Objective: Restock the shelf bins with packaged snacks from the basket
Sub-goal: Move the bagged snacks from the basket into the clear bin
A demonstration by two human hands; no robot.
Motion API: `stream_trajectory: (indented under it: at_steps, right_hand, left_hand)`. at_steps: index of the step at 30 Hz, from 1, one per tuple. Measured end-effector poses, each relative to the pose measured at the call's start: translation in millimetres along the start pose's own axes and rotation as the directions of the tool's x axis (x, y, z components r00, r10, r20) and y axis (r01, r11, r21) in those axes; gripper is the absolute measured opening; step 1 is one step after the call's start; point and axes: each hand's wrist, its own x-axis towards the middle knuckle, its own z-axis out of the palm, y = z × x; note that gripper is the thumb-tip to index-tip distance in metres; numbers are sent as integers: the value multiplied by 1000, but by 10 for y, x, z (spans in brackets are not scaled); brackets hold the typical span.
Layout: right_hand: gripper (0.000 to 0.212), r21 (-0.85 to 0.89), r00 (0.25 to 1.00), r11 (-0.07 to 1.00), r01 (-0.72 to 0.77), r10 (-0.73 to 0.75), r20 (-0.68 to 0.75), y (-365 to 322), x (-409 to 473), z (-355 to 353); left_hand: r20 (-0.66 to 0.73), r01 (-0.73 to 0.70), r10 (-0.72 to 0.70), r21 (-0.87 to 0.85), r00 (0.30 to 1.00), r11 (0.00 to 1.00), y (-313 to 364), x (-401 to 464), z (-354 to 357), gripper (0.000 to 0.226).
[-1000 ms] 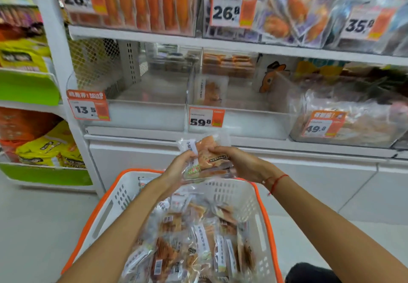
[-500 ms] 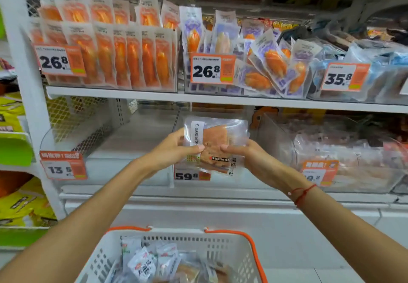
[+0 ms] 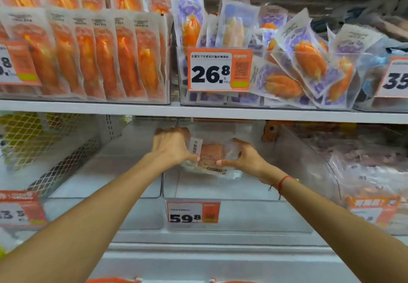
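Note:
A clear snack pack (image 3: 210,158) with an orange-brown piece inside is held between both hands, reaching into the clear middle bin (image 3: 231,196) marked 59.8 on the lower shelf. My left hand (image 3: 171,148) grips the pack's left side, thumb on its front. My right hand (image 3: 242,161) grips the right side; a red string circles that wrist. The pack hangs above the bin floor, tilted. Only the orange rim of the basket (image 3: 110,280) shows at the bottom edge.
To the left stands a clear bin (image 3: 106,210) tagged 13.5. To the right a bin (image 3: 364,172) holds several clear packs. The upper shelf (image 3: 198,111) overhangs, with bins of orange snack packs (image 3: 88,57) and purple-printed packs (image 3: 287,71).
Both hands rose from the basket with the pack and pushed it forward past the bin's front wall. The view came closer to the shelf; the basket dropped almost out of sight.

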Motion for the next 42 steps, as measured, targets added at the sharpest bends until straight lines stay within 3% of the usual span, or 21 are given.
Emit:
stream_trajectory:
  at_steps: [5, 9, 14, 16, 19, 22, 25, 30, 35, 37, 39, 42]
  right_hand:
    - [52, -147, 993, 982, -120, 116, -35, 192, 454, 177]
    - [45, -273, 988, 949, -156, 147, -54, 183, 589, 330]
    - [71, -428, 974, 875, -227, 199, -110, 231, 628, 469]
    - [75, -504, 972, 831, -235, 200, -122, 232, 648, 463]
    - [87, -603, 973, 764, -231, 184, -139, 214, 660, 402]
    - [97, -580, 979, 789, -203, 147, -142, 223, 641, 393]
    - [108, -605, 993, 787, -121, 84, -88, 225, 642, 407]
    - [92, -607, 995, 790, -88, 101, -13, 212, 676, 384]
    - [79, -584, 998, 810, -56, 68, -2, 209, 675, 417]
    - [94, -546, 988, 826, -141, 149, -29, 208, 680, 375]
    - [116, -498, 947, 816, -294, 321, -34, 204, 674, 358]
    - [111, -469, 872, 780, -414, 488, 43, 251, 671, 466]
  left_hand:
    - [157, -70, 25, 285, 987, 956, 33, 389, 175, 57]
    - [162, -136, 63, 491, 985, 860, 72, 544, 260, 30]
    - [271, -237, 82, 607, 959, 758, 128, 495, 280, 44]
    - [288, -287, 132, 604, 948, 744, 163, 457, 288, 48]
    - [383, -375, 200, 464, 902, 803, 197, 434, 336, 59]
    - [525, -328, 125, 315, 842, 891, 162, 473, 394, 60]
    - [600, -325, 48, 362, 799, 874, 171, 452, 438, 54]
    - [602, -389, 83, 399, 794, 830, 176, 449, 463, 49]
    - [686, -427, 58, 383, 726, 819, 214, 458, 446, 52]
    - [673, -447, 50, 433, 738, 783, 219, 431, 444, 54]
    - [651, -449, 54, 459, 757, 767, 193, 407, 465, 55]
    - [589, -483, 130, 495, 798, 722, 154, 362, 512, 51]
